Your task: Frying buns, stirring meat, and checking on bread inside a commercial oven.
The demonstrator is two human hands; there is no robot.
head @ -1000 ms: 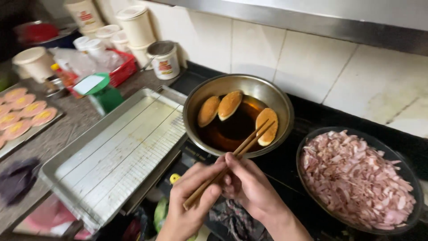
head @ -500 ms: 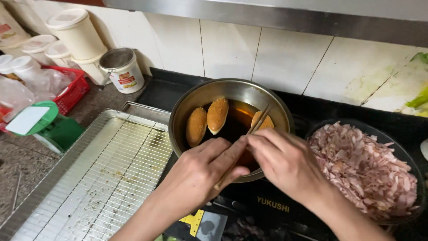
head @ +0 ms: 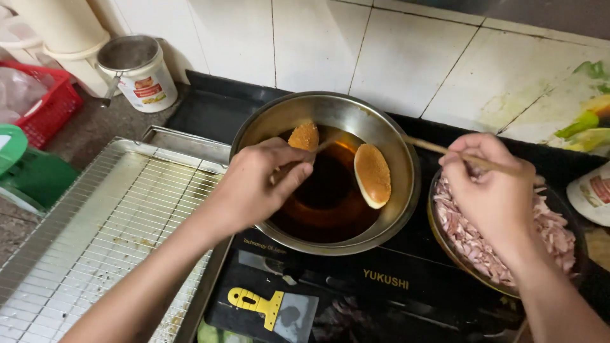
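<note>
A steel pan (head: 267,124) of dark oil (head: 330,197) sits on a black cooktop (head: 356,279). Two golden breaded oval pieces are in it: one (head: 304,135) against the far left wall, another (head: 372,174) leaning on the right side. My left hand (head: 257,187) reaches over the pan's near left rim and grips a wooden chopstick (head: 321,146) whose tip is by the far left piece. Over the edge of a bowl of pink meat, my right hand (head: 492,190) holds another chopstick (head: 438,149) that points across the pan's right rim.
A dark bowl (head: 445,238) of sliced pink meat stands right of the pan. On the left lies a metal tray with a wire rack (head: 127,216). A yellow-handled scraper (head: 267,306) lies in front. A white tub with a strainer (head: 136,70) and a red basket (head: 44,108) are at the back left.
My hands were together at the pan's front; now they are apart, the right one over the meat bowl, a chopstick in each. Three pieces showed before, two now. The view has moved closer.
</note>
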